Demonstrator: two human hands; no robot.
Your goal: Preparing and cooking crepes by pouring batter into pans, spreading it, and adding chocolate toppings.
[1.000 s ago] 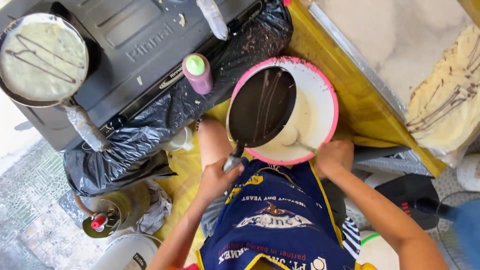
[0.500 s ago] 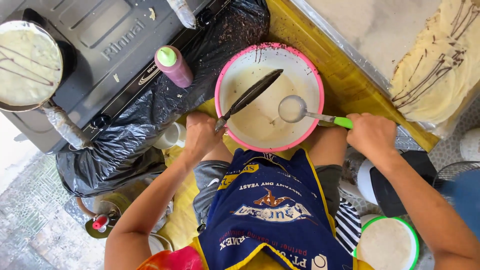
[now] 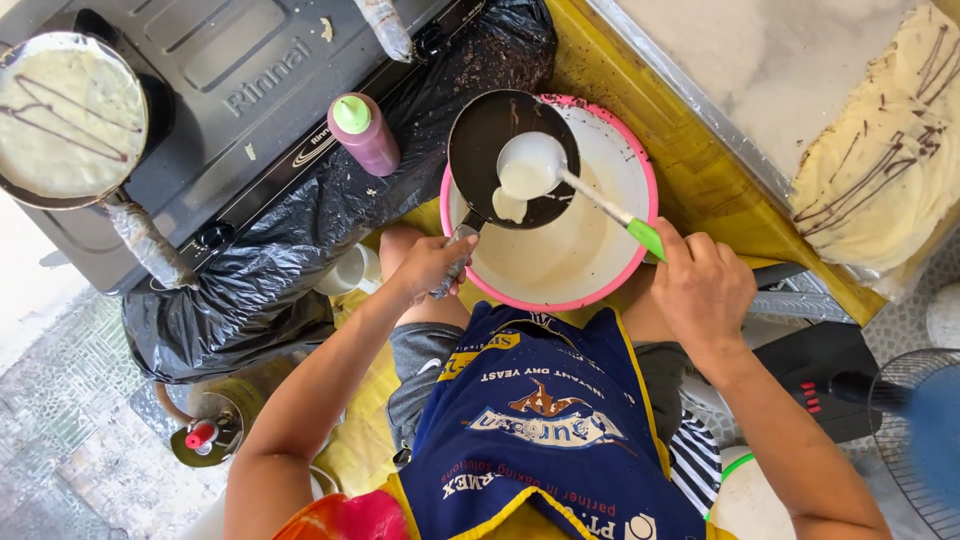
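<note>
Left hand (image 3: 432, 266) closed around the handle of a small black pan (image 3: 505, 155), held tilted over a pink-rimmed bowl (image 3: 640, 260) of pale batter just ahead of the knuckles. Right hand (image 3: 700, 285) gripping the green handle of a ladle (image 3: 535, 168), cup tipped above the pan, batter running onto the dark surface. Beyond the left hand, a squeeze bottle (image 3: 362, 132) with green cap beside a black stove (image 3: 200, 80); farther left, a second pan (image 3: 70, 115) with a drizzled crepe. Past the right hand, stacked crepes (image 3: 880, 180) on a tray.

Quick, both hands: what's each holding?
Left hand: closed on the dark pan's handle.
Right hand: closed on the ladle's green handle.
</note>
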